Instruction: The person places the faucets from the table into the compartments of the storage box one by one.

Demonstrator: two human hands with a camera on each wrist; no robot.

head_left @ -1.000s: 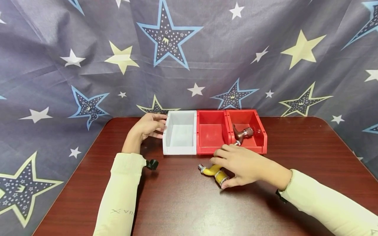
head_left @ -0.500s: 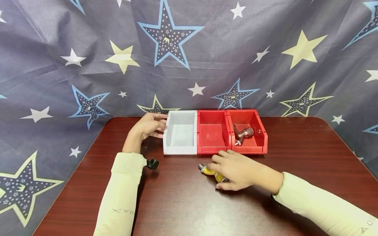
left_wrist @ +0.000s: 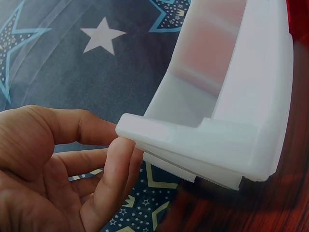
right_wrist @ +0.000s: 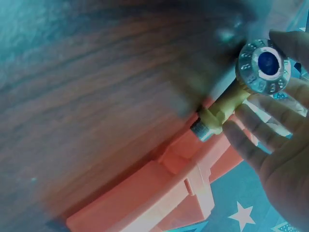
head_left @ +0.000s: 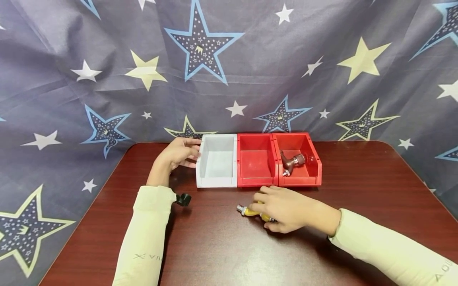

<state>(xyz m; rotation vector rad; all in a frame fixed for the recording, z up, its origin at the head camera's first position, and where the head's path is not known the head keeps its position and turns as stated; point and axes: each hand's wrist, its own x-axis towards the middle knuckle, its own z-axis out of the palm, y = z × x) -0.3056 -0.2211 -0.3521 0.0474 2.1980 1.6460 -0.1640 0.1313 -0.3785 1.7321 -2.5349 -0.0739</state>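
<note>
My right hand (head_left: pixel 286 208) grips a yellow tap (head_left: pixel 250 211) low over the table, its metal tip pointing left. The right wrist view shows the tap's body (right_wrist: pixel 229 101) and its round metal end with a dark centre, with the thumb and fingers around it. My left hand (head_left: pixel 177 153) is at the outer side of a white bin (head_left: pixel 217 182). Seen from the left wrist, a thumb and finger (left_wrist: pixel 118 159) pinch the bin's rim corner (left_wrist: pixel 145 128). A brown tap (head_left: pixel 291 162) lies in the right-hand red bin (head_left: pixel 300 181).
Another red bin (head_left: pixel 255 182) stands between the white bin and the right-hand red one, all side by side at the table's back. The dark red wooden table (head_left: pixel 214 246) ends at a grey star-patterned cloth (head_left: pixel 118 79).
My right hand has closed around the yellow tap, and the tap has shifted slightly left with its tip turned. The left hand stays at the white bin.
</note>
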